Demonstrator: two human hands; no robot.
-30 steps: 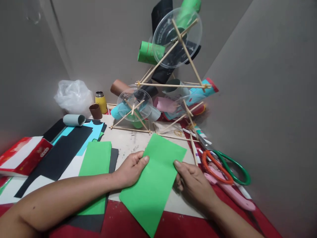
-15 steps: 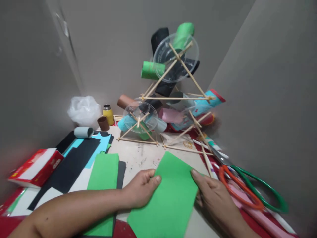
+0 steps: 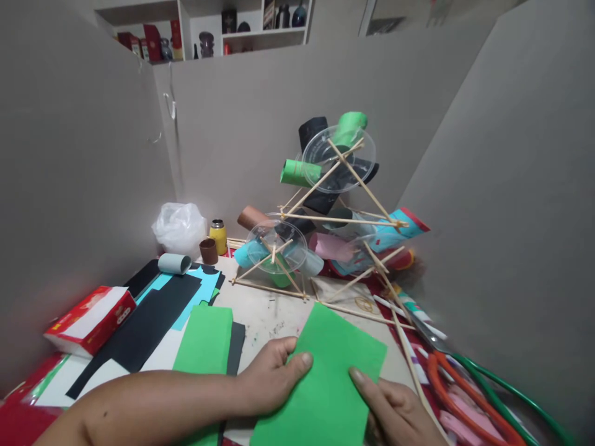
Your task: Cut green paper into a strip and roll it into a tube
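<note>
A green paper sheet [image 3: 332,378] lies tilted on the work board at the bottom centre. My left hand [image 3: 272,381] grips its left edge, thumb on top and fingers curled under. My right hand [image 3: 395,412] holds the right edge, thumb pressed on the paper; the lower part of that hand runs out of view. Behind the sheet stands a model of wooden sticks [image 3: 334,217], clear plastic lids [image 3: 276,246] and coloured paper tubes.
Another green sheet [image 3: 204,341] lies on black paper [image 3: 139,328] and blue paper at the left. A red tissue box [image 3: 88,319], a plastic bag [image 3: 179,226], a yellow bottle [image 3: 217,236] and a brown cup [image 3: 208,251] sit further left. Scissors [image 3: 465,378] and pens lie right. Grey partition walls surround the table.
The camera has tilted upward, so everything sits lower in view and shelves appear at the top. Both hands keep hold of the green sheet, now nearer the bottom edge.
</note>
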